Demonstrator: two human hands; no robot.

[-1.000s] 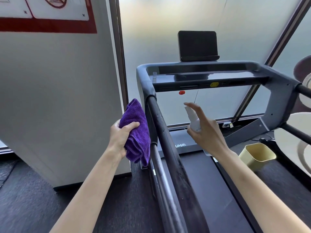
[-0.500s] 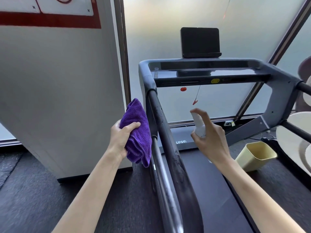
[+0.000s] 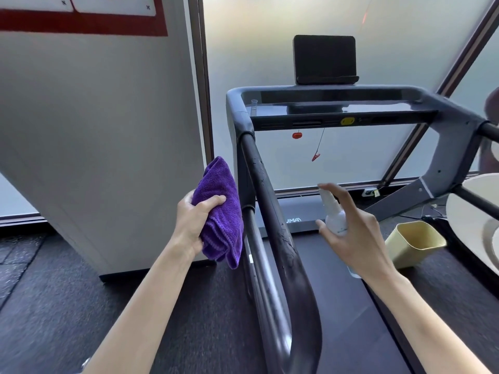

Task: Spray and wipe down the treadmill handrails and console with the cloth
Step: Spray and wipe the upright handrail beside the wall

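Left hand (image 3: 195,222) is clamped on a bunched purple microfibre cloth (image 3: 220,211), held at about 9 o'clock of the left handrail (image 3: 272,211), just beside it; whether cloth touches rail cannot be told. Right hand (image 3: 356,233) is wrapped round a small white spray bottle (image 3: 334,214), index finger on the pump head, nozzle turned toward the rail from its 3 o'clock side. The two hands are apart, with the rail between them.

The rail's dark surface shows droplets and streaks along its upper length. The console (image 3: 337,109) lies at 12 o'clock, well apart from both hands, with a dark tablet (image 3: 324,59) propped above it. A red safety clip (image 3: 315,157) hangs on its cord below the console. A pale yellow bin (image 3: 414,242) stands at 3 o'clock on the floor.

Risks, as judged:
- Spray drifting past the rail onto the belt (image 3: 337,306), leaving a slippery patch.
- Liquid running down the rail before the cloth reaches it.
- Direct spraying at the console later could wet the tablet or controls.
- The right handrail appears untouched; much of the task remains.
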